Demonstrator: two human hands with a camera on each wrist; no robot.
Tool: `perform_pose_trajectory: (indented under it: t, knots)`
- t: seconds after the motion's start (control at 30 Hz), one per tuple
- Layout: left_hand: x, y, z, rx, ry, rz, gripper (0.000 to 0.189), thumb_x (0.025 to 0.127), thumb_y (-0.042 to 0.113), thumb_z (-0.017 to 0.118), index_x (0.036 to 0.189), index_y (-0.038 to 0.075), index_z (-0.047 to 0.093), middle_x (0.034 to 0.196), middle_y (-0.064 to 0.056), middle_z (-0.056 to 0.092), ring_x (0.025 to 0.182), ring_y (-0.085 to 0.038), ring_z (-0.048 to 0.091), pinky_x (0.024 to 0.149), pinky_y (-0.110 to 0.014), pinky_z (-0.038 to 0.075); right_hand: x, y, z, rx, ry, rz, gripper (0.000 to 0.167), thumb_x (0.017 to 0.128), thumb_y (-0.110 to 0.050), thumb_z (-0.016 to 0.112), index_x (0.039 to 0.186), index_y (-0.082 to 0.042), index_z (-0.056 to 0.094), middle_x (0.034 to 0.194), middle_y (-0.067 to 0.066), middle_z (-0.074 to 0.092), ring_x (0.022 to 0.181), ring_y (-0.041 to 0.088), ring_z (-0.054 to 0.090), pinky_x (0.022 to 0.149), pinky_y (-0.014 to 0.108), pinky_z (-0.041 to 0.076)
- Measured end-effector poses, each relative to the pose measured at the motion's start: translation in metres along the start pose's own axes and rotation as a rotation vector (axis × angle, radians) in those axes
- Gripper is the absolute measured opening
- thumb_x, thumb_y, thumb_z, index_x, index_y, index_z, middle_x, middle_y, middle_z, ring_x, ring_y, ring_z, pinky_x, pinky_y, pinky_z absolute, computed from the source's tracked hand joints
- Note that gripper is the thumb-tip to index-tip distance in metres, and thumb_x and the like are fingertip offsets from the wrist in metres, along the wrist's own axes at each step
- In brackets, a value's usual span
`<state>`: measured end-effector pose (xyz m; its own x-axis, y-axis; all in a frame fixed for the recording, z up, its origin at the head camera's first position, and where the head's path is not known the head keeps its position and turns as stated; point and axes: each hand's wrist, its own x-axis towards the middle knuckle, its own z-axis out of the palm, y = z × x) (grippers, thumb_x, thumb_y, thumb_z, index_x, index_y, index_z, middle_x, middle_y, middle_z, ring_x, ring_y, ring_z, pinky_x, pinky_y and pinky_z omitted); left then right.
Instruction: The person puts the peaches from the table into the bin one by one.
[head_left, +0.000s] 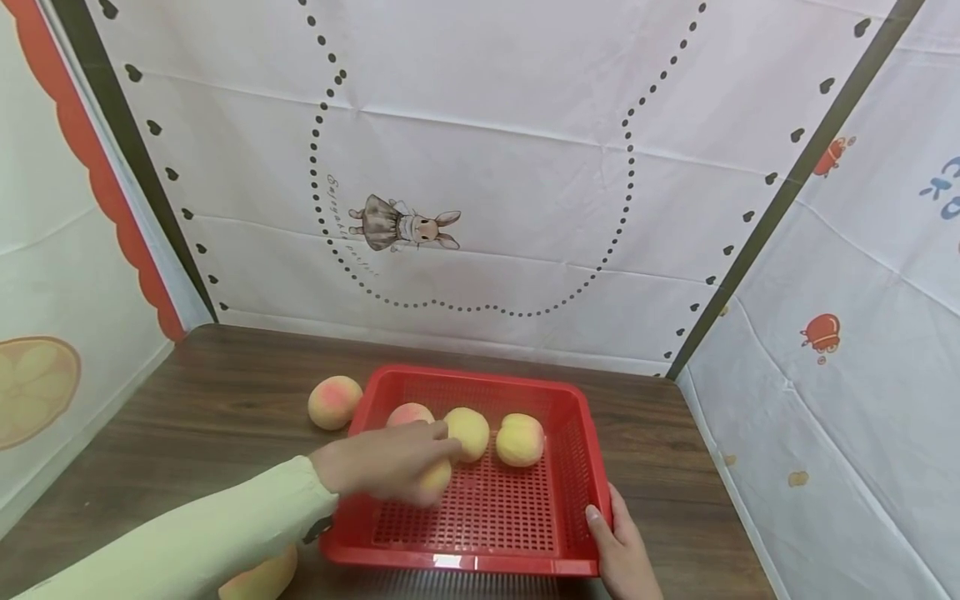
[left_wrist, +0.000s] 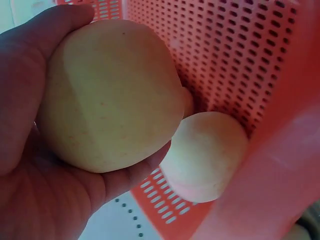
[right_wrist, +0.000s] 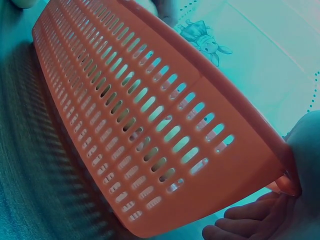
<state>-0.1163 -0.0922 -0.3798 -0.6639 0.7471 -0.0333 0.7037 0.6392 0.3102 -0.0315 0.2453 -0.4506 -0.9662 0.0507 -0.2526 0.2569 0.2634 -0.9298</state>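
My left hand (head_left: 393, 458) reaches over a red perforated plastic basket (head_left: 457, 562) and holds a peach (head_left: 435, 480). In the left wrist view the thumb and fingers wrap round this peach (left_wrist: 112, 100), close to another peach (left_wrist: 207, 155) inside the basket. Along the basket's back half sit a pink-tinged peach (head_left: 409, 413), a yellow peach (head_left: 467, 433) and a creased yellow one (head_left: 520, 440). At the basket's near right corner, my right hand (head_left: 624, 550) grips the rim, thumb on top. The right wrist view shows its curled fingers (right_wrist: 245, 220) under the edge.
On the brown wooden table (head_left: 247, 400), a pink-blushed peach (head_left: 334, 402) lies left of the basket. Another peach (head_left: 262, 577) is partly hidden by the left sleeve. White printed cloth (head_left: 480, 183) walls the back and both sides.
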Motion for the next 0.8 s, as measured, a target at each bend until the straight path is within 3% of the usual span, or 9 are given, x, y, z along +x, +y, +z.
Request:
perform_pose_trajectory:
  t: [0.33,0.53,0.8]
  knots:
    - [0.004,-0.005,0.009,-0.001,-0.065,0.027,0.041,0.075,0.036,0.089,0.101,0.023,0.060,0.094,0.010,0.053,0.076,-0.004,0.048,0.069,-0.019,0.046,0.002,0.001,0.001,0.007,0.011,0.022,0.059,0.112,-0.018,0.041,0.162,-0.001,0.016,0.148,0.037,0.046,0.107,0.030,0.072,0.083,0.046,0.063]
    - [0.006,-0.005,0.012,0.010,-0.117,0.020,0.040,0.073,0.030,0.089,0.098,0.023,0.060,0.091,0.012,0.051,0.072,-0.004,0.049,0.069,-0.019,0.046,0.000,-0.001,0.001,0.010,0.009,0.010,0.059,0.112,-0.017,0.041,0.162,0.000,0.017,0.148,0.037,0.046,0.108,0.031,0.071,0.084,0.046,0.063]
    - [0.011,0.002,0.009,0.020,-0.254,-0.039,0.036,0.070,0.018,0.085,0.090,0.028,0.056,0.084,0.011,0.050,0.073,-0.006,0.048,0.064,-0.022,0.044,-0.001,0.000,0.001,0.012,0.002,0.001,0.059,0.111,-0.017,0.042,0.162,0.000,0.017,0.147,0.037,0.047,0.109,0.031,0.071,0.085,0.045,0.062]
